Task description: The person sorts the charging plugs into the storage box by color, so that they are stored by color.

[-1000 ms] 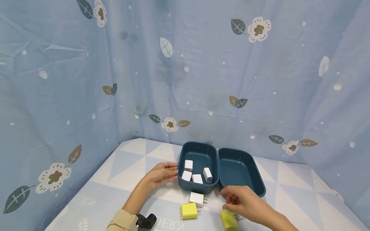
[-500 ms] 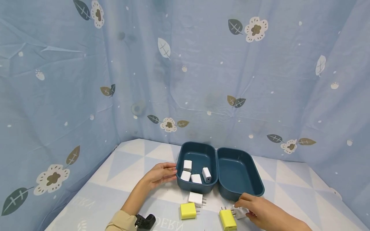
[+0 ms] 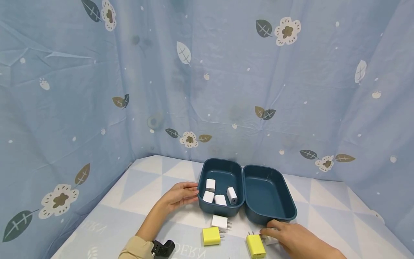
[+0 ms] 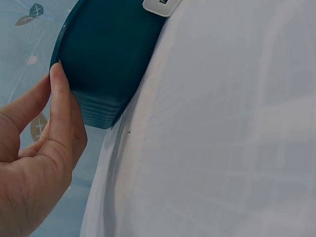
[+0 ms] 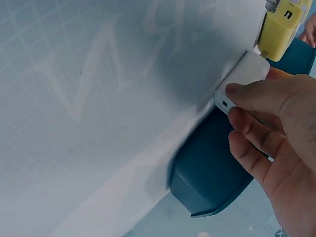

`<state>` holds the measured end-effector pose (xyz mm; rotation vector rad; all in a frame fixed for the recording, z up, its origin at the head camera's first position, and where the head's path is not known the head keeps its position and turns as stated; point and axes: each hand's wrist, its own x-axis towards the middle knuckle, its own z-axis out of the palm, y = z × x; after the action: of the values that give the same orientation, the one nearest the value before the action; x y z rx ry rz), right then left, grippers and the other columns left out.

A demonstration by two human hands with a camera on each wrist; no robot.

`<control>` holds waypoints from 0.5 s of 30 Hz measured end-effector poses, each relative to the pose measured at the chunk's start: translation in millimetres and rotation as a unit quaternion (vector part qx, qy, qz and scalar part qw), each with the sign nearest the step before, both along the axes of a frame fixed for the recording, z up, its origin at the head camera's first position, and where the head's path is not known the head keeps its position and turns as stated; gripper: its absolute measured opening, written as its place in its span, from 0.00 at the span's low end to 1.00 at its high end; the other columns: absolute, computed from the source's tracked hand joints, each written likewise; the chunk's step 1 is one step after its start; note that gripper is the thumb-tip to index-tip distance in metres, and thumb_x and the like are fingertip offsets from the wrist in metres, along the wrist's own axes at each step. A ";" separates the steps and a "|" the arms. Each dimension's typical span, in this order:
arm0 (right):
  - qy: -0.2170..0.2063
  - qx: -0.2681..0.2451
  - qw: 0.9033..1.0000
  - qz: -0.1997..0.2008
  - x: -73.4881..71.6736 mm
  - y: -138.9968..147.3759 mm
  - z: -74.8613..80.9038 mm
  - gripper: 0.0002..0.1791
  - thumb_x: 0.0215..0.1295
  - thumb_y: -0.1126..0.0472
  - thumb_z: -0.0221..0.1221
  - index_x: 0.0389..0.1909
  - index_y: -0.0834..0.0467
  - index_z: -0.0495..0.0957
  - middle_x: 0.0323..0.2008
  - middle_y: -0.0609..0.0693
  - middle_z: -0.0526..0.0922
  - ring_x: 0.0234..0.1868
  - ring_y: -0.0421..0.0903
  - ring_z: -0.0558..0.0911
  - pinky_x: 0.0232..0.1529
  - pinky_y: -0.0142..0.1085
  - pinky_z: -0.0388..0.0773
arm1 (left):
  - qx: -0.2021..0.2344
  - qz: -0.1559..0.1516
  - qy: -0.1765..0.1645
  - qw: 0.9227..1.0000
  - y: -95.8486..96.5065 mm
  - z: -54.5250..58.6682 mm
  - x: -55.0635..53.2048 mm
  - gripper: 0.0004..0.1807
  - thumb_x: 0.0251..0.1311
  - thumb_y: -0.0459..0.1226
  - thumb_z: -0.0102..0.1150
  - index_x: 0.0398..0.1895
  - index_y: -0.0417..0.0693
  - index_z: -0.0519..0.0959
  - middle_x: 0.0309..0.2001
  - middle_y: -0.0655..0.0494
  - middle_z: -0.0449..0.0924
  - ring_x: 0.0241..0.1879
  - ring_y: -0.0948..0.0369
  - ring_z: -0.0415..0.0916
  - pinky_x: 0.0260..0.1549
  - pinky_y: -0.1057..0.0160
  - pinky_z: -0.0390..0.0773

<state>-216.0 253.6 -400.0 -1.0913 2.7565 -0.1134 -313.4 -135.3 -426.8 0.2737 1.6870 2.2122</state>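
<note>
Two dark teal bins stand side by side. The left bin (image 3: 223, 172) has several white chargers (image 3: 211, 185) inside. My left hand (image 3: 179, 196) touches its left outer wall near the rim with fairly straight fingers, also seen in the left wrist view. In front of the right bin (image 3: 266, 194), my right hand (image 3: 299, 239) pinches a white charger (image 5: 244, 74) between thumb and fingers. From the head view, that charger is mostly hidden by the hand. A yellow charger (image 3: 256, 246) lies just left of it, prongs pointing away.
Another white charger (image 3: 220, 222) and a yellow charger (image 3: 211, 236) lie in front of the left bin, prongs to the right. A patterned cloth (image 3: 139, 189) covers the table. Blue floral curtains (image 3: 226, 90) hang behind and at the left.
My right hand has moved right, from above the yellow charger to the white charger beside it, and now pinches it. The left hand stays at the left bin.
</note>
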 end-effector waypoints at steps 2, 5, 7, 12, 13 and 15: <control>0.000 -0.004 1.000 -0.007 -0.9 0.8 0.8 0.31 0.55 0.65 0.64 0.54 0.32 0.70 0.44 0.35 0.72 0.28 0.32 0.68 0.29 0.30 0.77 | 0.000 0.000 0.000 1.000 0.0 0.3 0.2 0.25 0.61 0.24 0.52 0.60 0.23 0.60 0.49 0.37 0.73 0.45 0.54 0.77 0.47 0.57 0.77; 0.003 -0.004 1.000 -0.011 -1.2 2.2 1.8 0.28 0.54 0.64 0.65 0.53 0.34 0.72 0.39 0.34 0.71 0.25 0.32 0.67 0.26 0.28 0.73 | 0.000 -0.002 0.003 1.000 -0.1 0.4 0.4 0.25 0.61 0.24 0.51 0.60 0.23 0.60 0.48 0.38 0.74 0.45 0.54 0.77 0.47 0.57 0.77; 0.003 -0.002 1.000 -0.012 -1.0 2.9 3.0 0.27 0.54 0.61 0.65 0.53 0.35 0.73 0.37 0.33 0.69 0.24 0.32 0.66 0.24 0.28 0.71 | 0.001 -0.004 0.004 1.000 -0.2 0.6 0.6 0.25 0.61 0.24 0.51 0.60 0.23 0.59 0.48 0.38 0.74 0.45 0.54 0.77 0.47 0.57 0.78; -0.001 -0.017 1.000 -0.018 2.0 3.6 4.8 0.24 0.54 0.55 0.65 0.53 0.36 0.73 0.35 0.32 0.67 0.26 0.32 0.66 0.23 0.27 0.68 | 0.001 -0.004 0.004 1.000 -0.5 1.4 1.1 0.25 0.61 0.24 0.52 0.60 0.22 0.60 0.48 0.38 0.74 0.45 0.54 0.77 0.46 0.58 0.78; -0.005 -0.024 0.999 -0.020 2.7 4.0 5.4 0.24 0.54 0.54 0.65 0.53 0.36 0.73 0.35 0.32 0.67 0.27 0.32 0.66 0.23 0.27 0.67 | 0.000 -0.003 0.005 1.000 -0.6 1.3 1.1 0.25 0.61 0.24 0.52 0.59 0.22 0.60 0.48 0.38 0.74 0.44 0.54 0.77 0.46 0.58 0.78; -0.020 -0.040 0.999 -0.022 4.2 4.4 5.8 0.22 0.56 0.49 0.64 0.53 0.35 0.72 0.35 0.32 0.66 0.28 0.32 0.66 0.23 0.27 0.67 | 0.000 -0.001 0.002 1.000 -0.7 1.2 0.9 0.25 0.60 0.24 0.52 0.59 0.23 0.60 0.47 0.38 0.74 0.44 0.54 0.77 0.45 0.58 0.78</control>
<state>-211.8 258.1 -394.3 -1.0355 2.7632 -0.2509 -312.5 -136.0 -425.7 0.2788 1.6893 2.2116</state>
